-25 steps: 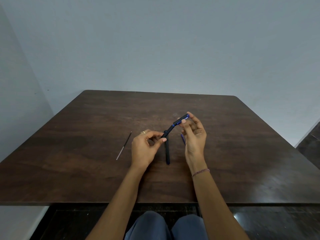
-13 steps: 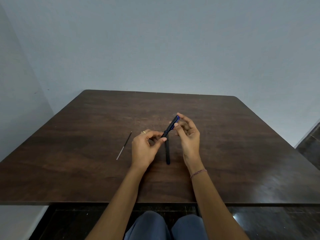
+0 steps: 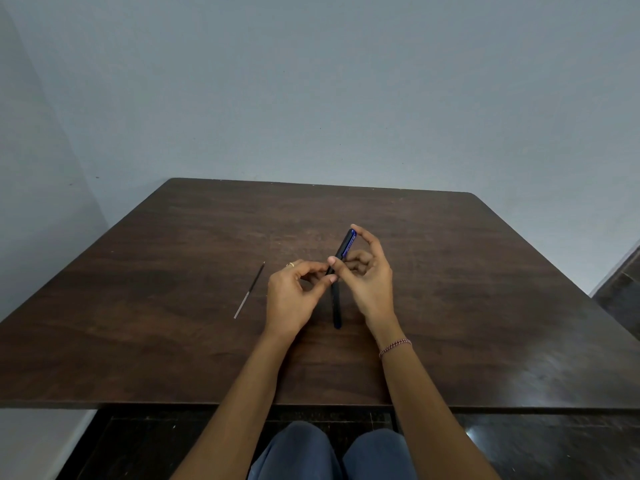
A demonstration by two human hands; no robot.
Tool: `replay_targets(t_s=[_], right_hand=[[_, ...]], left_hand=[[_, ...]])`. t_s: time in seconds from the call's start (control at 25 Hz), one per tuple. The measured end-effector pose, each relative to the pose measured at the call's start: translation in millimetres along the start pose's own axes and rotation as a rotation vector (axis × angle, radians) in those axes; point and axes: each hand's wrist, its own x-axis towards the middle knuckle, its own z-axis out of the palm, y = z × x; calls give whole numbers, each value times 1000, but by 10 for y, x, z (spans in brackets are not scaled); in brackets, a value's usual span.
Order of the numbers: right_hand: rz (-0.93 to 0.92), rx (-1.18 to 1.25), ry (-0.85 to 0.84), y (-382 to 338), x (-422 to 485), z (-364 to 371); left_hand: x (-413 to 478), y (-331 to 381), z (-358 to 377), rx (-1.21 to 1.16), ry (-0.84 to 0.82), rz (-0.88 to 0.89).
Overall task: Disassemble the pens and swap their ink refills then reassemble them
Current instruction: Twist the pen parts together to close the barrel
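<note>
Above the middle of the dark wooden table (image 3: 450,271) both hands hold a dark pen with a blue cap (image 3: 344,247), tilted up and to the right. My left hand (image 3: 294,296) pinches its lower end between thumb and fingers. My right hand (image 3: 369,271) holds the blue cap end, forefinger on its top and thumb on the barrel. A second dark pen barrel (image 3: 336,306) lies on the table between my hands, pointing toward me. A thin ink refill (image 3: 249,291) lies on the table to the left of my left hand.
Grey walls stand behind and to the left of the table. My knees show below the table's near edge. A dark floor strip shows at the far right.
My right hand has moved left toward my left hand, pushing the blue cap down along the pen. The pen now stands steeper. A blue piece seen beside my right hand is now hidden.
</note>
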Motion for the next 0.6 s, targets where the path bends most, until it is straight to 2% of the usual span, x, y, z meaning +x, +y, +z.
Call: replay_targets(t_s=[0.28,0.4,0.6], right_hand=[[179,340,287,1,98,-87],[216,409,317,-6,102,-101],[259,432,308,-28,96,-104]], left_hand=[[-32,122,-36,-452,-285,-243],[-46,138,-59,-566,-353,-279],[-63,125,-67,-590,-392,-289]])
